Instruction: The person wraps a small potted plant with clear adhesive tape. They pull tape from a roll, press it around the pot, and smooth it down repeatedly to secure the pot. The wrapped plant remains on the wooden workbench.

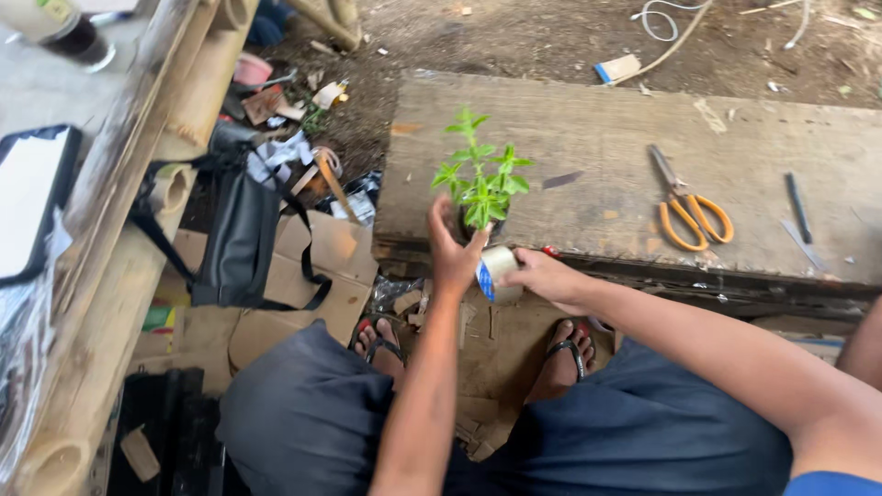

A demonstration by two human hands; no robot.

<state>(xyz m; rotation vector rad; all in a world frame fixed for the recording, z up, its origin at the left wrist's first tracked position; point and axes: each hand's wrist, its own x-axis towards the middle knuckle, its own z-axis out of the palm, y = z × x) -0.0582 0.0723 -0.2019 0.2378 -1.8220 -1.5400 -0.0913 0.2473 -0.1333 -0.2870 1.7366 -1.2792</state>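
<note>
The person sits low with knees apart, sandalled feet on flattened cardboard (303,303), working at the near edge of a rough wooden surface (625,138). The left hand (452,255) is closed around the base of a small green seedling (482,179), holding it upright just over that edge; the dark root end or pot under the leaves is mostly hidden behind the fingers. The right hand (544,276) grips a roll of tape (496,273), pale with a blue patch, pressed close against the bottom of the plant and touching the left hand. From how the two meet, the wrapping of the base looks to be under way rather than finished: the roll is not yet cut free, and I cannot tell how many turns are on. Orange-handled scissors (691,209) lie untouched well to the right on the boards, with a thin dark blade (797,207) beyond them. A black bag (241,241) slumps by the bamboo frame (197,92) at left.
</note>
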